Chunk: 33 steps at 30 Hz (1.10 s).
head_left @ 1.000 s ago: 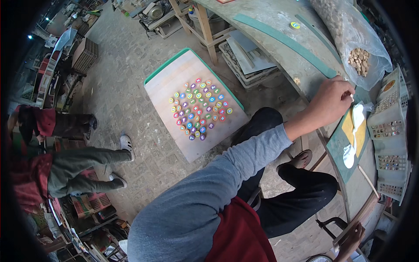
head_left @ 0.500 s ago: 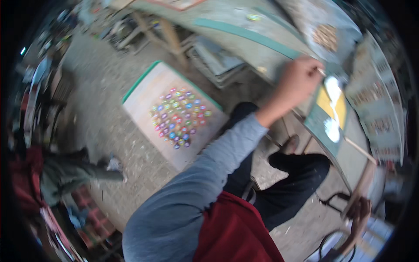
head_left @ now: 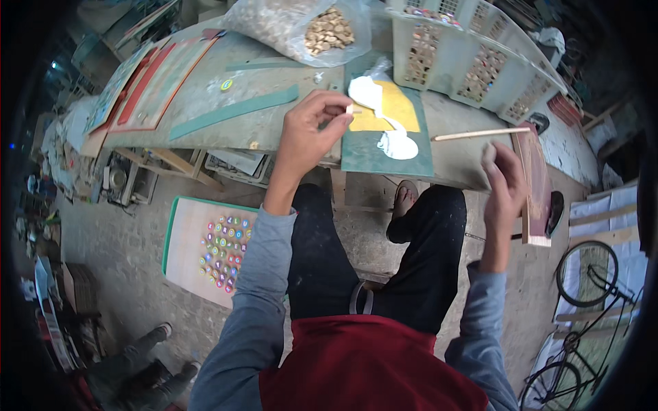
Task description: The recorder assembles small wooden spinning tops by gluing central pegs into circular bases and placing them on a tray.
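Note:
My left hand (head_left: 312, 130) is closed in a pinch on a small pale wooden piece (head_left: 352, 109), held over the left edge of the green board (head_left: 353, 147). On that board lies a yellow sheet (head_left: 401, 103). A white paste (head_left: 397, 145) is spread over both in two blobs joined by a thin streak. My right hand (head_left: 506, 179) hangs at the table's front edge, below a thin wooden stick (head_left: 480, 133). Its fingers are bent toward the thumb; whatever may be between them is too small to name.
A plastic bag of wooden discs (head_left: 329, 33) and a white crate (head_left: 439, 55) stand at the back. Flat green strips (head_left: 233, 113) lie on the left. Below is a green-edged board (head_left: 185, 240) of colourful discs. A reddish-brown plank (head_left: 538, 178) is at the right.
My view has swung toward the table. My left hand still pinches near the white paste. My right hand has come from beside the plank to the table's front edge.

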### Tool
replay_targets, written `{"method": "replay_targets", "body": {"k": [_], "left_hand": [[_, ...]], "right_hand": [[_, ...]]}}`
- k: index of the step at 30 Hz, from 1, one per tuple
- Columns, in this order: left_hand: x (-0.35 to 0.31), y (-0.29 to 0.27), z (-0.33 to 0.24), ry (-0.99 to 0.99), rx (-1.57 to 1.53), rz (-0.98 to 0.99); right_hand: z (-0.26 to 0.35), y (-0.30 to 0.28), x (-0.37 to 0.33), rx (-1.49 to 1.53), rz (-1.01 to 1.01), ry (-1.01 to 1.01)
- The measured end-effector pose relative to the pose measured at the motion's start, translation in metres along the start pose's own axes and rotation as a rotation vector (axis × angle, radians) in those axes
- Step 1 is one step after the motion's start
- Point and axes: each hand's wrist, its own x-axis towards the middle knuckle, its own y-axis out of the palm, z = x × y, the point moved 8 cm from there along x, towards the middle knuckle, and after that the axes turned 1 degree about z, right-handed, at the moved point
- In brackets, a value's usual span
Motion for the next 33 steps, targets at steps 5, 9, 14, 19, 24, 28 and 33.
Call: {"method": "replay_targets", "body": {"k": [5,9,14,19,24,28,33], "left_hand": [[-0.006,0.022,-0.019,0.024,0.238,0.196],[-0.002,0.038,-0.017,0.002,0.283,0.241],[0.003,0.045,-0.011,-0.033,0.343,0.236],[0.003,0.046,-0.007,-0.05,0.37,0.228],[0.003,0.047,-0.006,-0.068,0.388,0.24],[0.003,0.048,-0.004,-0.077,0.391,0.224],[0.005,0.049,-0.002,-0.081,0.398,0.219]], "right_hand": [[-0.017,0.015,0.015,0.063,-0.136,-0.006],[-0.024,0.004,0.012,0.118,-0.172,0.042],[-0.02,0.009,0.01,0.082,-0.146,0.042],[-0.016,0.013,0.008,0.06,-0.142,0.014],[-0.016,0.014,0.006,0.04,-0.137,0.002],[-0.015,0.015,0.006,0.018,-0.132,-0.012],[-0.017,0.015,0.006,-0.001,-0.133,-0.017]]}}
